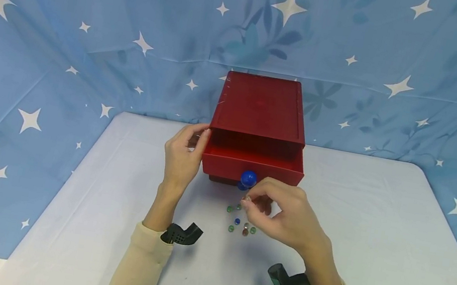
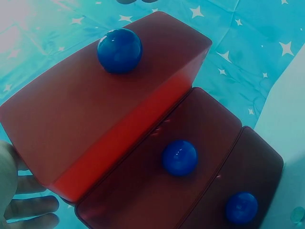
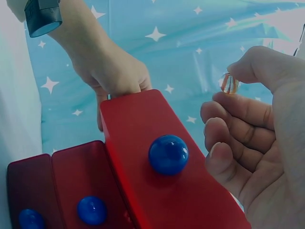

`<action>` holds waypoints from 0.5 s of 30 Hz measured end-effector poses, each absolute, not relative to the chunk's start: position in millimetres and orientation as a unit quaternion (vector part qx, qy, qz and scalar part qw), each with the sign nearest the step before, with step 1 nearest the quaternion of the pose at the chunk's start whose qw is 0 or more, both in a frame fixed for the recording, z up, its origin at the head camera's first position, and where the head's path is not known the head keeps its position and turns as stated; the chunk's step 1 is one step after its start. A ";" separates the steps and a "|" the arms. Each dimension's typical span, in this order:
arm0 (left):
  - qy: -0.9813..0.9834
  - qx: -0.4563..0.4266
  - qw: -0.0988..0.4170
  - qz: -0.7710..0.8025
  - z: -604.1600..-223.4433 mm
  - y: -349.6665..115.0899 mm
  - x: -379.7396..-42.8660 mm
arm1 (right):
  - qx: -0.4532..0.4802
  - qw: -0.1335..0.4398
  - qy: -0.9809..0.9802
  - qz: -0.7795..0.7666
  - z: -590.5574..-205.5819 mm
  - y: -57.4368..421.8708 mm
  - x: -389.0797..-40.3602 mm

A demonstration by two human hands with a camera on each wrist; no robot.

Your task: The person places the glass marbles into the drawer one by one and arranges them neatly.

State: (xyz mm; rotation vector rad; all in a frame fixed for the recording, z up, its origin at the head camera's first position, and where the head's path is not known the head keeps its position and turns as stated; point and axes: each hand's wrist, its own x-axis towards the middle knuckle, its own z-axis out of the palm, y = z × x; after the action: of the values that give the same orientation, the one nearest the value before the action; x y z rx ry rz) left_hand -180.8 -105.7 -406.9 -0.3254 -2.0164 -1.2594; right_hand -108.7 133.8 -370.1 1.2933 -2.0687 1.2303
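Note:
My right hand point(image 1: 286, 216) pinches a clear marble with an orange-brown streak point(image 3: 229, 84) between thumb and index finger. It is just in front of a small red chest of drawers point(image 1: 260, 105) whose top drawer point(image 1: 228, 168) is pulled out. The drawer has a round blue knob point(image 1: 248, 178); two lower drawers with blue knobs appear pushed in. At the top drawer's left side, my left hand point(image 1: 184, 155) touches the edge with thumb and fingers; several of its fingers point(image 2: 33, 206) stretch loosely past the side in the left wrist view.
Several loose marbles, among them a green one point(image 1: 231, 228) and a blue one point(image 1: 237, 221), lie on the white table point(image 1: 356, 226) before the chest. A blue star-patterned cloth point(image 1: 140, 71) hangs behind. A dark camera is strapped to each wrist.

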 end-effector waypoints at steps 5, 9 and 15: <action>-0.781 -0.127 0.366 -0.490 -406.7 -105.6 -181.2 | 0.472 0.239 -0.723 0.444 -368.8 134.2 -110.9; -0.780 -0.128 0.369 -0.489 -407.1 -105.6 -181.8 | 0.466 0.257 -0.721 0.444 -367.5 135.6 -111.5; -0.777 -0.128 0.372 -0.491 -407.1 -105.5 -182.8 | 0.463 0.278 -0.709 0.454 -366.1 138.8 -113.0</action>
State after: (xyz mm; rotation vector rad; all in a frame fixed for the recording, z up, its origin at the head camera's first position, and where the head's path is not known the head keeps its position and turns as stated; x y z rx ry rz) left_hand -182.8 -105.5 -407.1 -0.3269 -1.9931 -1.2596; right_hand -113.0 138.8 -366.1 1.2411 -1.9019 1.2190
